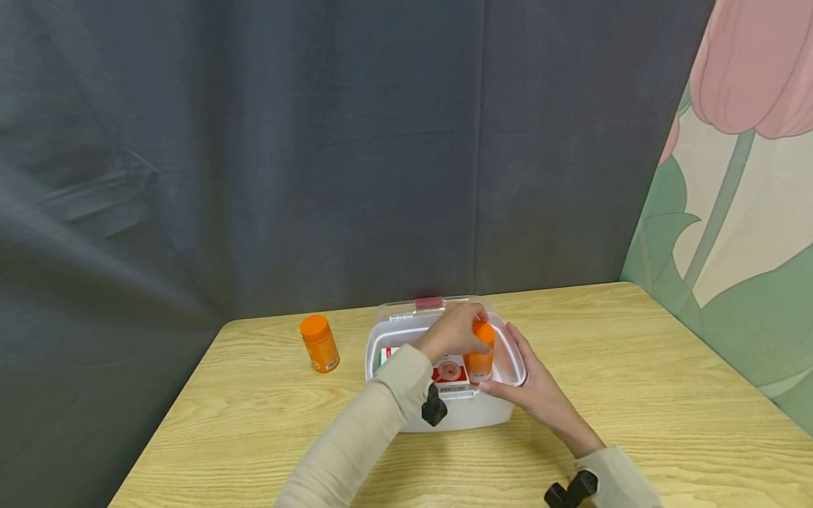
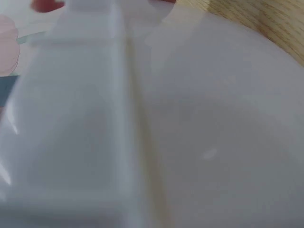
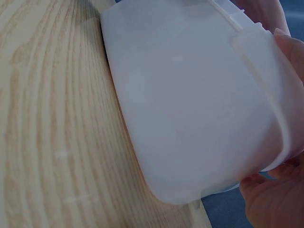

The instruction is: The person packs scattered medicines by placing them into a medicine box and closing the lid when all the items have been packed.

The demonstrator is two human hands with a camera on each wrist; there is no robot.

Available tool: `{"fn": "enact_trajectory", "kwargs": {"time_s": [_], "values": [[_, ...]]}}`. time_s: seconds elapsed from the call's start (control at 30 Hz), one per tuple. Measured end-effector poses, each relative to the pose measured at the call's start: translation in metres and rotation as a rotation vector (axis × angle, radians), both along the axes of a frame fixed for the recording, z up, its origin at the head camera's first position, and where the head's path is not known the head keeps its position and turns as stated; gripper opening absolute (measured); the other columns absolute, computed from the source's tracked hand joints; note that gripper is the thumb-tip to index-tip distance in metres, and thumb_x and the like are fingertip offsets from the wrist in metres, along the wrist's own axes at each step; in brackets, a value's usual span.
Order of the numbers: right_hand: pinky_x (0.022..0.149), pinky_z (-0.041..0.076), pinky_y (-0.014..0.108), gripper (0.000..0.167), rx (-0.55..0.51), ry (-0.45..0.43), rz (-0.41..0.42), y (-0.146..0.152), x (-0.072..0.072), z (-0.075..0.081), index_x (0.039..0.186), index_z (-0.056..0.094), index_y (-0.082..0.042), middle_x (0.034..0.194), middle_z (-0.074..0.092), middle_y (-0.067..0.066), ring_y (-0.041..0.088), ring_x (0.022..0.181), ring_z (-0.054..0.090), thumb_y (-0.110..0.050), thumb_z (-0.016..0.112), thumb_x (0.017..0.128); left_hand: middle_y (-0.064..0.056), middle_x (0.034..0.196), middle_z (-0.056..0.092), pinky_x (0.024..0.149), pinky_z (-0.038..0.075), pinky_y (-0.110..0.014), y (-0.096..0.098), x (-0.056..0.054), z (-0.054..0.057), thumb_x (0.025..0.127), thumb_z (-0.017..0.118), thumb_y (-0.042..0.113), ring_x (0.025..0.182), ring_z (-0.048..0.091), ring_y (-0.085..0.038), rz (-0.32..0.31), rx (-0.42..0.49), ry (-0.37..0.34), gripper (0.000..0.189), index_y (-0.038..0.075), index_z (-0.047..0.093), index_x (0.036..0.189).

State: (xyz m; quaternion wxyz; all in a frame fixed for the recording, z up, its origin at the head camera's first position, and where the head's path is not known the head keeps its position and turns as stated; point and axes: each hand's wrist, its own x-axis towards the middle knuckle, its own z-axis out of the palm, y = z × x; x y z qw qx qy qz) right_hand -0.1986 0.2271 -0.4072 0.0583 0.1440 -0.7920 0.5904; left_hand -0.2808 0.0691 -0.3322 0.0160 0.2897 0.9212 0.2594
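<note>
A white plastic storage box (image 1: 470, 418) stands on the table. My left hand (image 1: 454, 330) reaches over its rim and grips an orange bottle (image 1: 480, 363) with an orange cap at the right end inside. Beside that bottle lies a red and white carton (image 1: 450, 374), partly hidden by the left forearm. My right hand (image 1: 536, 388) holds the box's right end, thumb at the front rim and fingers along the far side. In the right wrist view its fingers (image 3: 273, 199) wrap the box end. The left wrist view is filled by the white box wall (image 2: 213, 118).
A second orange bottle (image 1: 320, 344) stands on the wooden table (image 1: 254, 423) left of the box. Behind the box, the clear lid (image 1: 396, 309) with a pink latch (image 1: 428, 303) hangs open. A dark grey curtain (image 1: 349, 155) borders the table's back edge.
</note>
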Motion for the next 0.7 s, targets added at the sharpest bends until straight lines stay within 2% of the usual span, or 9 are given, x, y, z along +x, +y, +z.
{"fn": "enact_trajectory", "kwargs": {"time_s": [0.13,0.33,0.53,0.7], "values": [[0.102,0.035,0.06,0.103,-0.006,-0.002,0.002,-0.001,0.0,0.0,0.156,0.009,-0.01,0.158,0.014,0.019,0.045,0.133,0.031,-0.017,0.079,0.081,-0.002,0.097,0.061,0.068,0.046,-0.014,0.0,0.002,-0.001,0.075,0.084,0.014,0.085,0.05,-0.015,-0.002,-0.014,0.04,0.037,0.005,0.065,0.105],[0.099,0.038,0.06,0.103,-0.015,0.017,0.012,0.0,-0.002,-0.002,0.156,0.009,-0.008,0.157,0.015,0.021,0.046,0.13,0.034,-0.016,0.079,0.081,-0.005,0.101,0.062,0.068,0.045,-0.016,0.0,0.002,0.004,0.076,0.081,0.016,0.087,0.05,-0.016,-0.009,-0.035,0.073,0.038,0.003,0.065,0.108],[0.099,0.038,0.061,0.103,0.001,0.0,0.003,0.001,-0.002,-0.002,0.156,0.008,-0.012,0.158,0.014,0.019,0.045,0.131,0.033,-0.017,0.079,0.082,-0.005,0.109,0.064,0.077,0.049,-0.02,-0.003,0.004,0.009,0.079,0.079,0.024,0.093,0.053,-0.017,0.035,-0.015,0.041,0.043,0.007,0.065,0.115],[0.099,0.038,0.061,0.103,0.017,-0.01,-0.005,0.001,-0.002,-0.001,0.157,0.007,-0.013,0.158,0.013,0.019,0.045,0.132,0.031,-0.018,0.078,0.082,-0.003,0.11,0.062,0.073,0.051,-0.021,-0.007,0.006,0.014,0.081,0.079,0.029,0.093,0.052,-0.016,0.078,0.02,-0.022,0.045,0.01,0.063,0.119]]}}
